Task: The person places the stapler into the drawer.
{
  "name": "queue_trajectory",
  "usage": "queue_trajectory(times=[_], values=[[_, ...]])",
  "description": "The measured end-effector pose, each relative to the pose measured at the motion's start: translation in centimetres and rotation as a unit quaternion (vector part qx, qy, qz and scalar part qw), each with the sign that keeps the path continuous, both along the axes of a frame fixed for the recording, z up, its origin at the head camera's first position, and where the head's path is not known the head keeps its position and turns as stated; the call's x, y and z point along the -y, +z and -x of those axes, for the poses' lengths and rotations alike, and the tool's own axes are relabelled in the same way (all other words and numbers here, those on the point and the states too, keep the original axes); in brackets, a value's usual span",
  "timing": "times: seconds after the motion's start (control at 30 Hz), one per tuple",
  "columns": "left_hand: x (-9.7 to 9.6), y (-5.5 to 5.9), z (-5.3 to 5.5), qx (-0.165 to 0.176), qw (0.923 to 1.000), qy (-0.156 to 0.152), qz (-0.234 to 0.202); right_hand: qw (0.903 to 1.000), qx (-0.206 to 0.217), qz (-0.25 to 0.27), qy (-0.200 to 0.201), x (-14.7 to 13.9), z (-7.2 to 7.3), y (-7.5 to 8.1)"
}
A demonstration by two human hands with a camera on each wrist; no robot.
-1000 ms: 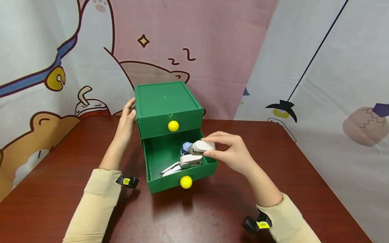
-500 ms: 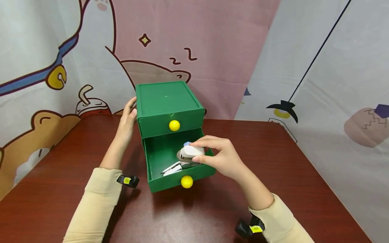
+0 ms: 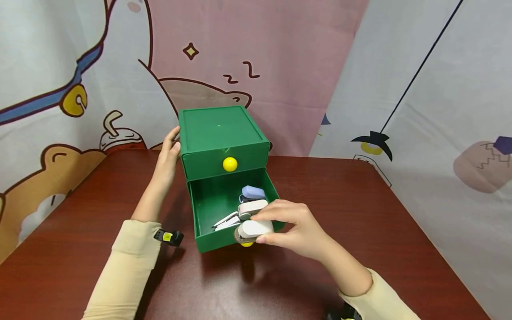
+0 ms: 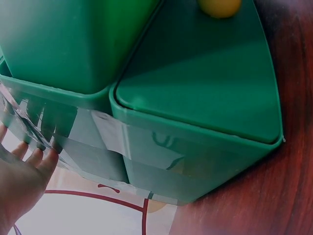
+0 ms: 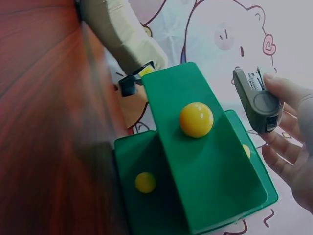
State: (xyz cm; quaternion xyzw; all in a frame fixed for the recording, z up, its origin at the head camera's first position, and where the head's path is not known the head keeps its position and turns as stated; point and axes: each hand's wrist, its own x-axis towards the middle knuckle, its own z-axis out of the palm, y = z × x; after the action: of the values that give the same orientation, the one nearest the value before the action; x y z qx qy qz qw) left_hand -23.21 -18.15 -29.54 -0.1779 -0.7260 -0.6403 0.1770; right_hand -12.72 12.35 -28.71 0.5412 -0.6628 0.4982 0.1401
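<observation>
A green drawer unit (image 3: 224, 131) with yellow knobs stands on the table, one lower drawer (image 3: 216, 242) pulled out. My left hand (image 3: 166, 166) rests on the unit's left side with extended fingers, also visible in the left wrist view. Between thumb and fingers my right hand (image 3: 298, 226) pinches a white stapler (image 3: 256, 228), held above the drawer's front edge and partly covering its knob. In the right wrist view the stapler's grey underside (image 5: 259, 100) shows. Inside the drawer lie another white stapler (image 3: 252, 207), with slim silver parts (image 3: 226, 221) reaching left, and a blue stapler (image 3: 253, 192).
The upper drawer (image 3: 208, 163) is closed. A third yellow knob (image 5: 145, 182), low on the unit, shows in the right wrist view. Brown wood tabletop (image 3: 192, 293) surrounds the unit, and a printed cartoon curtain (image 3: 288, 66) hangs behind.
With the white stapler in its grip, my right hand moved left over the drawer, then toward me to its front edge, uncovering the blue stapler. The left hand stayed put.
</observation>
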Motion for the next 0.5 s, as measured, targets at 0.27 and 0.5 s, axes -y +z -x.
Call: queue_trajectory(times=[0.27,0.5], values=[[0.1,0.0,0.0,0.001,1.0000,0.000,0.003,0.9992,0.008,-0.038,0.005,-1.2,-1.0,-0.3],[0.0,0.2,-0.1,0.004,1.0000,-0.006,-0.002,0.9955,0.029,-0.086,0.029,-2.3,-0.7,-2.2]])
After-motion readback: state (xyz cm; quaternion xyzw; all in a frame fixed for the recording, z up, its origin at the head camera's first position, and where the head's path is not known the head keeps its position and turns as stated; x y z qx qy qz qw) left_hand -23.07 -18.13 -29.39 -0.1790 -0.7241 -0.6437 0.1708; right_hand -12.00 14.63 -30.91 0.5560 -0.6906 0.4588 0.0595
